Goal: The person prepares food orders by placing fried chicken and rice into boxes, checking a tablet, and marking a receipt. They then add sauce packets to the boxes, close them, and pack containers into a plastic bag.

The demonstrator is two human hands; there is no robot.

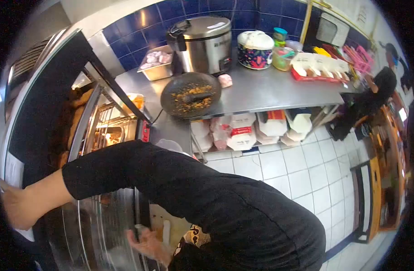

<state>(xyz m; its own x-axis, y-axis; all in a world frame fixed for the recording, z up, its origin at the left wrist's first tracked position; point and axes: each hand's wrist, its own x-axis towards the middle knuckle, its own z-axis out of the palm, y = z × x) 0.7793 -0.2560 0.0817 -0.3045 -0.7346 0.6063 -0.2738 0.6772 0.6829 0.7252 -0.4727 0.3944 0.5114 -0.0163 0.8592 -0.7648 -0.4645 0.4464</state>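
Observation:
My right hand (pixel 23 205) reaches across on its long black sleeve to the far left edge, against or close to the dark front of an oven (pixel 39 104). Its fingers are blurred and partly lost in the dark rim of the view. Lower down, my left hand (pixel 148 244) is near the glass oven door (pixel 96 235), with its fingers apart; whether it touches the glass cannot be made out. Racks and a warm light show behind the glass. On the steel counter (pixel 252 92), a dark stone mortar (pixel 168 99) holds reddish-brown crumbs and a pestle (pixel 195 96).
A steel cooker (pixel 204 43), a tray of pale pieces (pixel 156 65), a patterned pot (pixel 255 49) and an egg carton (pixel 319 67) stand along the counter. White boxes (pixel 243 131) fill the shelf below. Another person in black (pixel 367 104) is at the right.

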